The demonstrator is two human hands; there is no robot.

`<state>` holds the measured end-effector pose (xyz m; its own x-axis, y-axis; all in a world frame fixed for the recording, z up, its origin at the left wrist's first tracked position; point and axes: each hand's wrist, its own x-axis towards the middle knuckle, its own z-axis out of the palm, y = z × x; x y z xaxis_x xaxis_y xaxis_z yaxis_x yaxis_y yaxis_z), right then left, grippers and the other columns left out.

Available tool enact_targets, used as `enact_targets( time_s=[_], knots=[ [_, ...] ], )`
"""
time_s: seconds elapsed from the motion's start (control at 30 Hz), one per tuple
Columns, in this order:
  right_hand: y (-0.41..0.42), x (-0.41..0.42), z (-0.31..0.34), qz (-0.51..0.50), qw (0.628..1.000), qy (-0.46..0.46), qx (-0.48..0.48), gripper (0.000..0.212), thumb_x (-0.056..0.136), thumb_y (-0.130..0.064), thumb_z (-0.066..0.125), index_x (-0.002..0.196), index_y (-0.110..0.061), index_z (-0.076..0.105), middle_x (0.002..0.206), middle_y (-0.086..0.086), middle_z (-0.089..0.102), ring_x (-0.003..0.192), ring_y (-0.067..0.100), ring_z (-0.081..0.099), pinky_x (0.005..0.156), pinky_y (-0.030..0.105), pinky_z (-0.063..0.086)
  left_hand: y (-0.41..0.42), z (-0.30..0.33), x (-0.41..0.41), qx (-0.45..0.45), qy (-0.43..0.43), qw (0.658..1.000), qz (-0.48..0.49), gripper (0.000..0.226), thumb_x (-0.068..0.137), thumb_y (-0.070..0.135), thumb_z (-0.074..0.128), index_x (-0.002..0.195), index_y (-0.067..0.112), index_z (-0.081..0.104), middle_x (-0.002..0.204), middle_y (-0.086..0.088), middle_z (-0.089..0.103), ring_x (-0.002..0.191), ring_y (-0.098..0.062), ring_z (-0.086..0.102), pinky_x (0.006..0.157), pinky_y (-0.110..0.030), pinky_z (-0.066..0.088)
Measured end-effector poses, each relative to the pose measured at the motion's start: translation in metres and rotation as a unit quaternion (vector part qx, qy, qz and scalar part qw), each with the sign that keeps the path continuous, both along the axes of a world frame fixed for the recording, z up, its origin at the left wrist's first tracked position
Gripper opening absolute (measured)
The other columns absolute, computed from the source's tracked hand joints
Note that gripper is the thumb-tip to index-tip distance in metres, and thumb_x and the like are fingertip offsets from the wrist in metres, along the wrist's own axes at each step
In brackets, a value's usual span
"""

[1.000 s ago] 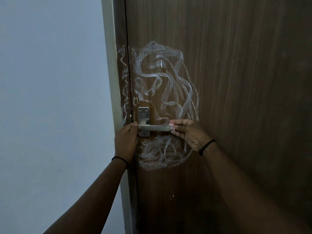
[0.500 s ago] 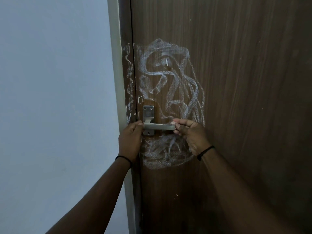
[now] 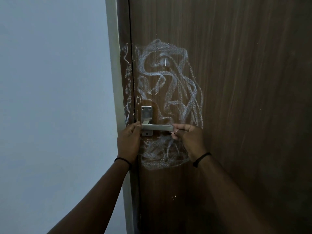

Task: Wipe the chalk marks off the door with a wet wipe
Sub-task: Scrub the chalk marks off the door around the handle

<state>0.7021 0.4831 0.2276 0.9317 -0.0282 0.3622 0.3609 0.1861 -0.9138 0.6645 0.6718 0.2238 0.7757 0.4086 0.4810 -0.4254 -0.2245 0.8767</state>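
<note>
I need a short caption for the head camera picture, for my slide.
Both hands, left hand and right hand, at the door handle, amid chalk marks on the door.

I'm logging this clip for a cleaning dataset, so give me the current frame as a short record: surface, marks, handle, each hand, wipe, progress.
surface: brown wooden door, beside a pale wall
marks: white chalk marks above and below the handle, some on the door frame
handle: metal lever handle, level
left hand: left hand fingertips at the handle's pivot end
right hand: right hand fingers curled at the handle's free end
wipe: cannot tell; none plainly visible
progress: marks look unwiped
</note>
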Motion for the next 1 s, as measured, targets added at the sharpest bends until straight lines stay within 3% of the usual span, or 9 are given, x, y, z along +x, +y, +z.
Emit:
enact_targets(
  time_s=[0.1,0.23,0.33,0.47,0.57,0.67,0.83,0.93,1.0],
  knots=[
    [-0.002,0.000,0.005,0.023,0.999,0.029,-0.008,0.019,0.093,0.006,0.057,0.097,-0.006,0.071,0.091,0.011,0.074,0.075,0.013,0.067,0.065,0.017,0.057,-0.003,0.002,-0.001,-0.002,-0.004,1.000,-0.005,0.019,0.099,0.027,0.053,0.098,0.038,0.069,0.105,0.001,0.072,0.103,-0.018,0.066,0.097,-0.044,0.052],
    [0.002,0.008,0.035,0.078,0.992,0.054,-0.083,0.025,0.094,0.004,0.052,0.095,-0.008,0.074,0.107,0.015,0.073,0.092,0.022,0.066,0.081,0.032,0.055,0.001,0.001,0.002,0.007,-0.008,1.000,-0.005,0.019,0.098,0.029,0.053,0.100,0.038,0.069,0.102,0.004,0.073,0.100,-0.016,0.067,0.093,-0.039,0.054],
    [0.018,0.011,0.063,0.110,0.968,0.043,-0.222,0.014,0.090,-0.002,0.062,0.094,-0.006,0.075,0.105,0.015,0.073,0.097,0.023,0.065,0.088,0.036,0.054,-0.002,0.000,0.002,0.011,-0.014,1.000,0.005,0.026,0.098,0.031,0.053,0.085,0.047,0.069,0.096,0.009,0.073,0.093,-0.009,0.067,0.084,-0.031,0.054],
    [0.064,0.004,0.089,-0.005,0.888,-0.095,-0.449,0.018,0.090,-0.013,0.066,0.078,-0.018,0.078,0.081,-0.008,0.073,0.081,0.010,0.065,0.075,0.025,0.054,-0.004,-0.001,0.002,0.009,-0.014,1.000,0.001,0.034,0.097,0.032,0.050,0.081,0.053,0.071,0.089,0.010,0.073,0.089,-0.011,0.068,0.085,-0.037,0.056],
    [0.073,0.004,0.088,-0.012,0.879,-0.102,-0.466,0.019,0.091,-0.010,0.064,0.080,-0.016,0.078,0.085,-0.006,0.074,0.075,0.007,0.063,0.071,0.022,0.052,0.003,-0.003,0.002,0.031,-0.013,0.999,0.009,0.026,0.098,0.033,0.049,0.095,0.043,0.073,0.095,0.008,0.074,0.093,-0.013,0.068,0.088,-0.043,0.056],
    [0.045,0.008,0.082,-0.032,0.898,-0.068,-0.434,0.017,0.090,-0.009,0.065,0.081,-0.015,0.079,0.085,0.000,0.076,0.081,0.010,0.066,0.072,0.022,0.052,0.005,-0.002,0.002,0.016,0.001,1.000,-0.001,0.026,0.097,0.034,0.052,0.110,0.027,0.073,0.102,0.005,0.074,0.099,-0.013,0.067,0.092,-0.044,0.054],
    [0.040,0.006,0.078,-0.012,0.913,-0.076,-0.400,0.009,0.085,-0.010,0.071,0.086,-0.012,0.079,0.088,0.000,0.075,0.086,0.010,0.067,0.076,0.023,0.053,0.000,0.000,0.000,-0.019,-0.008,1.000,-0.010,0.024,0.096,0.030,0.052,0.093,0.031,0.075,0.093,-0.001,0.074,0.095,-0.022,0.069,0.090,-0.051,0.054],
    [0.056,0.003,0.079,0.025,0.895,-0.122,-0.428,0.003,0.082,-0.014,0.076,0.084,-0.014,0.079,0.075,-0.012,0.070,0.074,0.000,0.063,0.063,0.016,0.047,0.002,-0.001,-0.004,-0.032,-0.005,0.999,-0.036,0.026,0.088,0.041,0.050,0.082,0.042,0.075,0.093,-0.002,0.074,0.097,-0.025,0.069,0.092,-0.054,0.053],
    [0.060,0.007,0.075,-0.004,0.894,-0.142,-0.425,0.005,0.083,-0.012,0.076,0.084,-0.016,0.078,0.072,-0.015,0.066,0.074,-0.002,0.062,0.064,0.015,0.047,0.006,-0.002,-0.007,-0.043,-0.002,0.998,-0.048,0.025,0.081,0.048,0.049,0.083,0.046,0.074,0.098,0.000,0.075,0.100,-0.022,0.069,0.095,-0.051,0.052]
  ],
)
